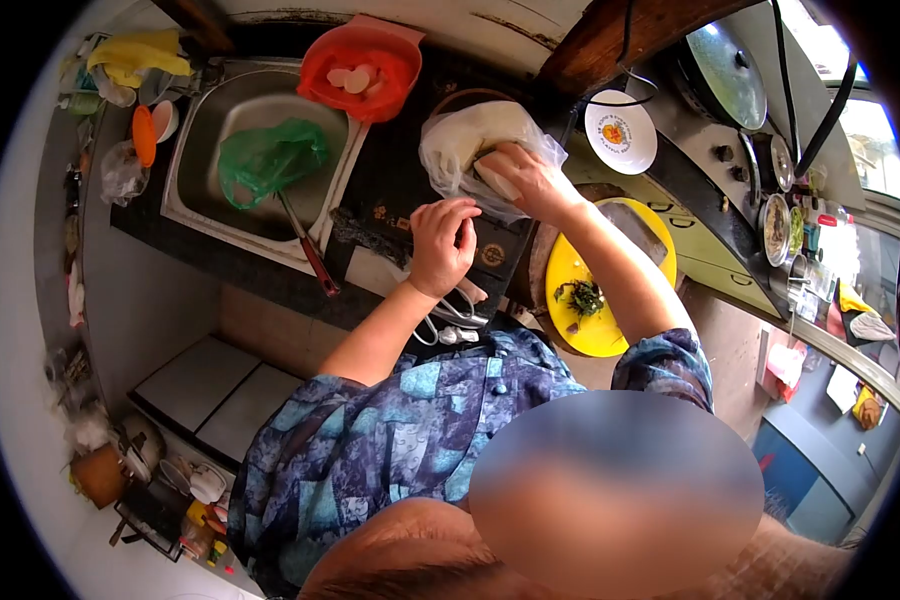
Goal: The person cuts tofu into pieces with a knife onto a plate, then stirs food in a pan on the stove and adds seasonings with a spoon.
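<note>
A white plastic bag with pale contents stands on the dark counter. My right hand reaches into its opening, with the fingers around something pale that I cannot make out. Just below and left of the bag is my left hand, raised over the counter edge with its fingers curled together; whatever lies between them, if anything, is hidden. To the right, under my right forearm, a yellow round board carries chopped dark greens.
At the left is a steel sink with a green bag and a red-handled tool. A red basin sits behind. A white plate and a lidded pan are at the right.
</note>
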The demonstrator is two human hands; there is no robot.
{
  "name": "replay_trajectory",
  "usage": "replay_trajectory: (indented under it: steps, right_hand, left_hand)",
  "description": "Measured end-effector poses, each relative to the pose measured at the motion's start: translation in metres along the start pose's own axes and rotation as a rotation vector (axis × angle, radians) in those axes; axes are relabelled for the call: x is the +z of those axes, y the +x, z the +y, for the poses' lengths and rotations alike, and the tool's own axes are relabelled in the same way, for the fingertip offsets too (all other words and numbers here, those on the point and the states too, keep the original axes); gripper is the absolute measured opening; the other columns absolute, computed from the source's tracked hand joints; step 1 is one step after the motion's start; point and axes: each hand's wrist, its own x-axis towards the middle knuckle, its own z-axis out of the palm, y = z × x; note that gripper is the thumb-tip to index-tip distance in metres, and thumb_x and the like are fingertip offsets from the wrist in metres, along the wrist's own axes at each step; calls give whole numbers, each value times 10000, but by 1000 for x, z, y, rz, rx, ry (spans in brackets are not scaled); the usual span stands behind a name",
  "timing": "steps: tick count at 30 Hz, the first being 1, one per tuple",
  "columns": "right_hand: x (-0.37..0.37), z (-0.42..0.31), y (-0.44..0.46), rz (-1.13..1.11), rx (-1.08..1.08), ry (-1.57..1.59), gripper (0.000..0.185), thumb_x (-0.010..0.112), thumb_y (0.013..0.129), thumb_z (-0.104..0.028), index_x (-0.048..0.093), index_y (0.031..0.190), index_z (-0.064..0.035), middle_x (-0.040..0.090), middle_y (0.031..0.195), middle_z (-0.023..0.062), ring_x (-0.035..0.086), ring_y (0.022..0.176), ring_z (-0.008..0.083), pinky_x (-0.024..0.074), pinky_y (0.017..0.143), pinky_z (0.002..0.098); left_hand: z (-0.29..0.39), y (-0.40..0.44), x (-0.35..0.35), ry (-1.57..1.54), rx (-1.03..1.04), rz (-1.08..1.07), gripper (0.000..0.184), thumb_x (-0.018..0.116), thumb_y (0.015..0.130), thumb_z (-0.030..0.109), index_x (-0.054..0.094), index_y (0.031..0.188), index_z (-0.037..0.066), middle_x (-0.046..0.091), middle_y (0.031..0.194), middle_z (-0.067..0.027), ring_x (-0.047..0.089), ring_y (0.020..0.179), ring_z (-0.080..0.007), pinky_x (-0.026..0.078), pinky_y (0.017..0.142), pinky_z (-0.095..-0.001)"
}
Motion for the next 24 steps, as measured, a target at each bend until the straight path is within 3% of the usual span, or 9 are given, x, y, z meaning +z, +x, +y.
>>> replay_trajectory:
  steps: [2, 6, 8, 11, 14, 16, 17, 21, 24]
  right_hand:
    - [-9, 6, 6, -46, 18, 137, 635, 706, 638, -17, 565, 1239, -163, 530, 1257, 124, 524, 1153, 336, 461, 952, 399]
    - [-26, 21, 20, 11, 77, 375, 641, 758, 597, -69, 588, 1212, -136, 596, 1185, 143, 567, 1076, 363, 474, 929, 398]
    - [-28, 28, 19, -37, 203, 482, 653, 790, 648, -120, 556, 1257, -103, 619, 1160, 126, 595, 1064, 291, 470, 931, 358]
    - [-27, 32, 10, -131, 427, 1047, 652, 787, 757, -170, 485, 1322, -49, 612, 1166, 74, 570, 1092, 157, 444, 955, 309]
    - [-44, 9, 6, 52, 494, 1220, 672, 792, 753, -134, 463, 1329, -28, 617, 1145, 73, 580, 1082, 160, 469, 930, 317]
    - [-51, -17, 2, 217, 515, 1143, 673, 809, 725, -194, 495, 1298, -32, 619, 1127, 92, 601, 1016, 171, 473, 921, 315]
    - [-47, -25, 0, 283, 475, 1012, 665, 810, 716, -190, 505, 1290, -50, 619, 1097, 108, 599, 1036, 197, 477, 917, 333]
    - [-58, -84, 1, 422, 272, 230, 698, 748, 621, -3, 535, 1275, -122, 529, 1262, 160, 557, 1105, 378, 485, 934, 425]
    - [-60, -98, -7, 374, 116, 44, 662, 745, 650, -8, 544, 1270, -124, 528, 1290, 154, 531, 1172, 346, 461, 977, 415]
  left_hand:
    - [-1, -2, 2, -105, -47, -20, 235, 623, 784, -12, 601, 996, 88, 623, 1050, -42, 600, 955, -219, 422, 870, -354]
    - [2, 5, 6, -647, -499, -86, 235, 580, 850, -34, 567, 1072, 40, 625, 1059, -77, 611, 972, -185, 465, 886, -293]
    - [1, 13, 11, -998, -664, -35, 254, 556, 874, -45, 542, 1118, 24, 625, 1064, -90, 607, 995, -166, 462, 918, -269]
    - [6, 20, 6, -1292, -912, -63, 293, 528, 940, 88, 483, 1221, 20, 594, 1144, -145, 575, 1085, -222, 443, 994, -347]
    - [21, 31, 2, -1514, -1114, -39, 383, 480, 977, 278, 455, 1244, 5, 539, 1218, -196, 537, 1151, -294, 414, 1036, -412]
    - [29, 41, -4, -1702, -1245, -22, 461, 474, 973, 361, 447, 1248, -8, 532, 1224, -204, 532, 1157, -309, 406, 1044, -429]
    - [34, 50, -7, -1701, -1251, -38, 594, 446, 954, 502, 448, 1267, -3, 539, 1209, -217, 535, 1152, -324, 412, 1029, -436]
    - [15, 68, -11, -1810, -1226, -267, 647, 432, 920, 622, 485, 1288, 93, 596, 1131, -102, 591, 1014, -192, 481, 874, -381]
    - [21, 79, -5, -1675, -1091, -192, 628, 438, 913, 634, 515, 1261, 117, 610, 1114, -78, 602, 991, -176, 494, 841, -352]
